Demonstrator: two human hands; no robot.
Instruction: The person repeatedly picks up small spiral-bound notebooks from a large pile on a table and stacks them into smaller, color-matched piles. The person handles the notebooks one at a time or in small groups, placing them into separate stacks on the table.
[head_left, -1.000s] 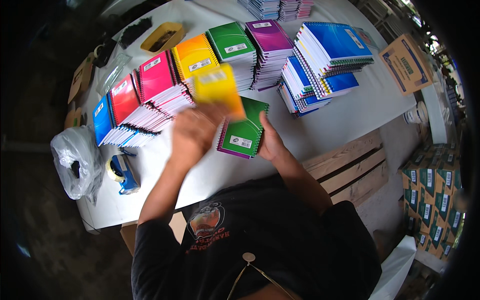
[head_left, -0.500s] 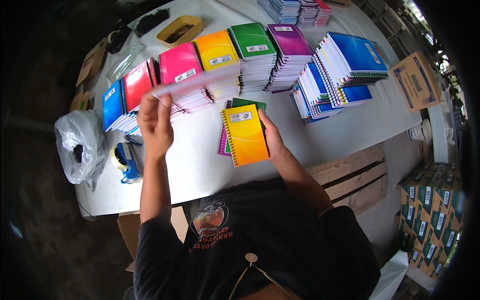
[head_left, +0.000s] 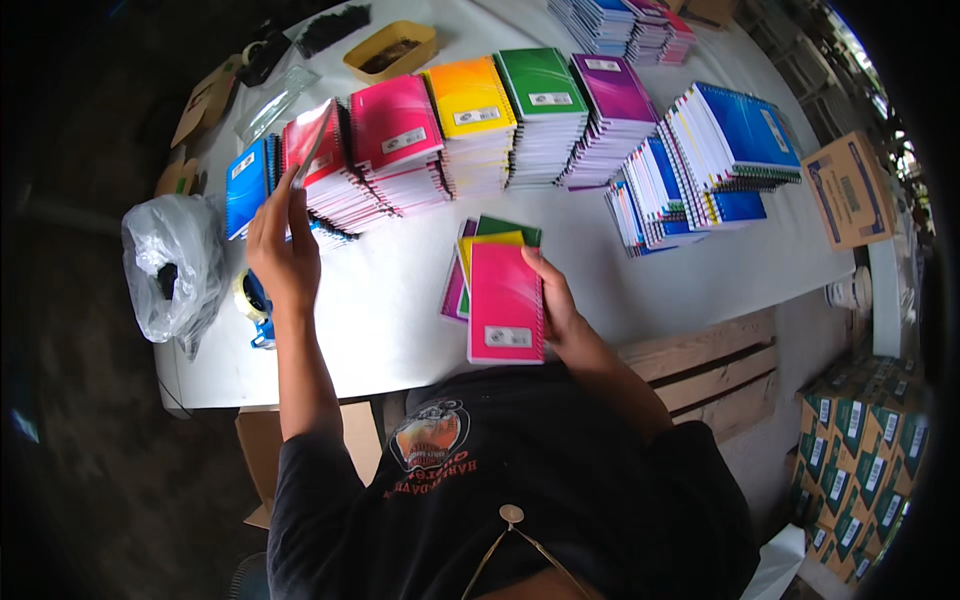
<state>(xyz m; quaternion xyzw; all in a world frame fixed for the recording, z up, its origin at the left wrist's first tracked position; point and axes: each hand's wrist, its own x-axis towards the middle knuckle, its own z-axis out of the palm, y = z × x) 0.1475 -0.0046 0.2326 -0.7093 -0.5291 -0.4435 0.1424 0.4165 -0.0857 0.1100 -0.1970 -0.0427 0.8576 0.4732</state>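
My right hand (head_left: pixel 557 298) grips a small fan of spiral notebooks over the table. On top lies a pink notebook (head_left: pixel 505 290); parts of a yellow notebook (head_left: pixel 490 240), a green notebook (head_left: pixel 532 236) and a purple notebook (head_left: pixel 453 284) stick out beneath it. At the left, my left hand (head_left: pixel 284 245) pinches a thin notebook (head_left: pixel 315 150), tilted almost edge-on above the red notebook stack (head_left: pixel 297 132); its cover is hard to make out. Beside that stack are a blue stack (head_left: pixel 246 190) and a pink stack (head_left: pixel 393 120).
Yellow (head_left: pixel 470 95), green (head_left: pixel 540 85) and purple (head_left: pixel 615 90) notebook stacks continue the row. Blue-covered stacks (head_left: pixel 745 125) stand at the right. A plastic bag (head_left: pixel 172 270), a tape dispenser (head_left: pixel 262 325), a yellow tub (head_left: pixel 425 45) and a cardboard box (head_left: pixel 848 190) are around the table.
The pink notebook has come from my left hand onto the yellow one in my right. My left hand has moved left to the red stack and now holds another notebook. The view has shifted slightly.
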